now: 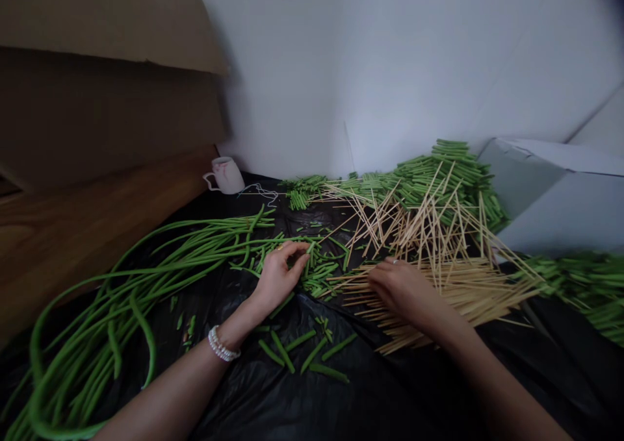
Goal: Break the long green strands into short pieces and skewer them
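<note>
My left hand [280, 275], a beaded bracelet at its wrist, pinches a short cut piece of green long bean [310, 249] between thumb and fingers. Below and beside it lies a loose heap of cut bean pieces [319, 277]. My right hand [396, 288] is over the left end of a pile of bamboo skewers [468, 291], its fingers curled down among them. Those fingertips are hidden, so whatever they grip does not show. Uncut long beans [160, 259] stretch out left of my left hand.
Behind the skewers, bean rows threaded on skewers [448, 175] are stacked against the wall. A mug [227, 175] stands at the back left beside a cardboard box [112, 110]. At right are a white box [560, 194] and more beans [585, 291]. Black plastic sheeting [234, 395] covers the surface.
</note>
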`<move>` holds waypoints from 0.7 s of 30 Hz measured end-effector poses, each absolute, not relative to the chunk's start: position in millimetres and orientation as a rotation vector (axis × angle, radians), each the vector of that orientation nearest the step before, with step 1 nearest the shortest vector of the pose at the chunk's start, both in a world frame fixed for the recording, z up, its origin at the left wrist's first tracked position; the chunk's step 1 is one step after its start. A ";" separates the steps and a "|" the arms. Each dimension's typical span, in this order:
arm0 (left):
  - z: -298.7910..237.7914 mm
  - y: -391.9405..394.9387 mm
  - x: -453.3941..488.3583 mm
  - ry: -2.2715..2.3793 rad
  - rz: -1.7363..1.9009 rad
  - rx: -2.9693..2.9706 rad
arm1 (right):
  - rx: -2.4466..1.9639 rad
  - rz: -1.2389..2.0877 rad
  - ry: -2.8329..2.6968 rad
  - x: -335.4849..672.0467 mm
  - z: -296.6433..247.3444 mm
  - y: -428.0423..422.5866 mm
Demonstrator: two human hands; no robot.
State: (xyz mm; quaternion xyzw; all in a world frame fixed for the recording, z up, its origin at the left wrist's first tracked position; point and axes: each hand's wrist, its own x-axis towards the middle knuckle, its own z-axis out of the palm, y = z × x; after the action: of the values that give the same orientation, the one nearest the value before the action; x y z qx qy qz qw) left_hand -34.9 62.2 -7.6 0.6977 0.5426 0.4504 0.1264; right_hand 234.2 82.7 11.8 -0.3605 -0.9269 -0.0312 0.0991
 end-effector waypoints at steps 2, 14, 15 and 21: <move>-6.4 61.6 -34.2 1.577 1.318 2.009 | -0.961 -0.085 -2.638 224.9 11.9 76.9; 6.7 56.4 -26.8 1.020 1.266 1.147 | -0.273 -0.404 -2.301 193.7 20.4 17.0; 7.0 56.2 -27.0 0.995 1.256 1.099 | -0.327 -0.437 -2.305 195.5 20.1 18.6; 7.5 56.1 -26.4 0.966 1.239 0.964 | -0.832 -0.599 -2.234 202.6 4.8 41.9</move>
State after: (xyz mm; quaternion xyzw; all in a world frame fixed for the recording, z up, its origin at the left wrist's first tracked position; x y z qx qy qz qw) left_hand -26.4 56.1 7.5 0.4166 0.4176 0.5355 0.6044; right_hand 202.6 41.9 4.8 -0.3188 -0.8563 -0.2295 0.3354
